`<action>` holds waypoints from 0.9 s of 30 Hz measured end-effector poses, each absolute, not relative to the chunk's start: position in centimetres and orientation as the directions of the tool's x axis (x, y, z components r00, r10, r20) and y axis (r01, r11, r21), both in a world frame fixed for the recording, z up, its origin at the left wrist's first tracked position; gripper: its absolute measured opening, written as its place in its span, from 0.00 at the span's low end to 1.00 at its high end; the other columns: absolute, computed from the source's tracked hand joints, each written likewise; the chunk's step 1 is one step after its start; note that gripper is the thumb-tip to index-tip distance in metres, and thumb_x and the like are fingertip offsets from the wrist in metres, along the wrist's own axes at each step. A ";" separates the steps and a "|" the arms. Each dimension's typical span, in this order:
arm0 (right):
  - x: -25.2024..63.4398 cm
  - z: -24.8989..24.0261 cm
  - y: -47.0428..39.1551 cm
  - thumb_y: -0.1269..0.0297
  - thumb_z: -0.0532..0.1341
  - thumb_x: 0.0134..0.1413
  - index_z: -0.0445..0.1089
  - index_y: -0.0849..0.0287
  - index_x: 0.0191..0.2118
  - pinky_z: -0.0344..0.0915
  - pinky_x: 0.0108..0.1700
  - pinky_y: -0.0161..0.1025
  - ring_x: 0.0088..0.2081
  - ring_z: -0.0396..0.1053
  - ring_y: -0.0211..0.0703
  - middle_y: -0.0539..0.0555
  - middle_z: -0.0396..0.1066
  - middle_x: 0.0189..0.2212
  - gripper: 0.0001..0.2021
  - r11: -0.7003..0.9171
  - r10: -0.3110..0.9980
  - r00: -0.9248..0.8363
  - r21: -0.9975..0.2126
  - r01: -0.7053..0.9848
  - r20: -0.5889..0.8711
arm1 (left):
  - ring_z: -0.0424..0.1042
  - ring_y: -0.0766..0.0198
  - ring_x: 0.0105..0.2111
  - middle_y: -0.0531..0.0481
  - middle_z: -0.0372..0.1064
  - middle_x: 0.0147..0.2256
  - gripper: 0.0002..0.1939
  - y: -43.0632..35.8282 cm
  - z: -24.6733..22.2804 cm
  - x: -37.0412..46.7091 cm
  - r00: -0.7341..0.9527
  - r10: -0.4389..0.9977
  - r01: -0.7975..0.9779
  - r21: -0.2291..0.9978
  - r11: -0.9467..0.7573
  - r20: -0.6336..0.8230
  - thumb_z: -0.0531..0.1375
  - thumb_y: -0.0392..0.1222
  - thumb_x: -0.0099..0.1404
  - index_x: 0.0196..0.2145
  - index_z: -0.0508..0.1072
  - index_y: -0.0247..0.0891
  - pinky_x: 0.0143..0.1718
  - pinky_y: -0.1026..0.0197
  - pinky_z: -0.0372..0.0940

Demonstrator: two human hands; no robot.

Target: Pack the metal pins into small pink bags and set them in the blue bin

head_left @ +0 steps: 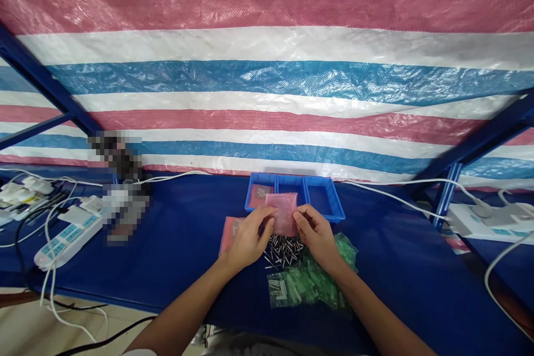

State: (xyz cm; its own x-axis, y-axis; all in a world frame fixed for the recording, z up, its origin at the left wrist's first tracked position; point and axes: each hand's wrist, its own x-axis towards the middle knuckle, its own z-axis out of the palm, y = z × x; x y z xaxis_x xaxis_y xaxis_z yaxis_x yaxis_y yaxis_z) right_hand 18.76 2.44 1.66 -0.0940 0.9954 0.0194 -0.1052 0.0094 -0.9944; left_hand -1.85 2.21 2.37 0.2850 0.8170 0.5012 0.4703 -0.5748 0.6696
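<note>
A small pink plastic bag [283, 214] is held up between my two hands. My left hand [252, 233] pinches its left edge, and my right hand [315, 231] grips the right edge with thumb and fingertips. Just below the bag lies a loose pile of thin black-and-silver metal pieces [283, 251], too small to name exactly. Green plastic bags [312, 281] are heaped nearer to me, under my right forearm. Another pink bag [229, 232] lies partly behind my left hand. Whether the held bag contains anything, I cannot tell.
A blue tray [323, 200] with three compartments stands behind my hands; a pink bag [259, 196] lies in its left compartment. Power strips [69, 239] with white cables sit at the left and right. A striped sheet [267, 83] hangs behind the blue table [175, 222].
</note>
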 end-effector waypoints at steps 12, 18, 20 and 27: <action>18.8 1.4 2.6 0.45 0.65 0.66 0.68 0.54 0.36 0.46 0.22 0.35 0.20 0.46 0.34 0.42 0.52 0.20 0.17 0.049 0.994 -0.093 -0.996 -0.081 0.056 | 0.76 0.60 0.39 0.46 0.76 0.41 0.12 2.4 2.4 -2.2 0.329 0.777 0.489 0.607 -0.626 0.537 0.55 0.38 0.79 0.56 0.74 0.42 0.42 0.58 0.72; 18.9 1.4 2.7 0.49 0.65 0.67 0.70 0.55 0.36 0.47 0.23 0.35 0.23 0.49 0.35 0.45 0.55 0.24 0.15 0.124 0.989 -0.072 -0.991 -0.046 0.127 | 0.75 0.61 0.39 0.46 0.75 0.43 0.13 2.4 2.4 -2.2 0.362 0.771 0.522 0.572 -0.633 0.523 0.55 0.37 0.79 0.56 0.75 0.43 0.40 0.61 0.71; 18.9 1.5 2.6 0.50 0.65 0.67 0.70 0.55 0.36 0.49 0.24 0.36 0.24 0.51 0.36 0.46 0.57 0.25 0.14 0.153 0.985 -0.074 -0.988 -0.020 0.155 | 0.74 0.62 0.38 0.45 0.72 0.46 0.12 2.4 2.5 -2.0 0.337 0.786 0.548 0.571 -0.611 0.518 0.56 0.39 0.79 0.55 0.76 0.44 0.37 0.62 0.70; 18.9 2.0 2.2 0.56 0.62 0.71 0.74 0.53 0.39 0.64 0.35 0.39 0.36 0.66 0.44 0.53 0.66 0.37 0.09 0.323 0.940 -0.133 -0.945 0.049 0.315 | 0.69 0.61 0.39 0.45 0.63 0.46 0.10 2.2 2.7 -1.4 0.265 0.819 0.561 0.610 -0.560 0.509 0.60 0.45 0.77 0.52 0.79 0.46 0.40 0.59 0.70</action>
State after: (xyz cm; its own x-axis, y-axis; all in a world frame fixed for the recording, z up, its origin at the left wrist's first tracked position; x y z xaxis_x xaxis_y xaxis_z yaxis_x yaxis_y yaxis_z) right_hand 18.85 2.21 2.00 -0.1326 0.9399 0.3146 0.0494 0.3233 -0.9450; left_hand -1.44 2.23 2.66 0.2653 0.8190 0.5088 0.5607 -0.5603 0.6096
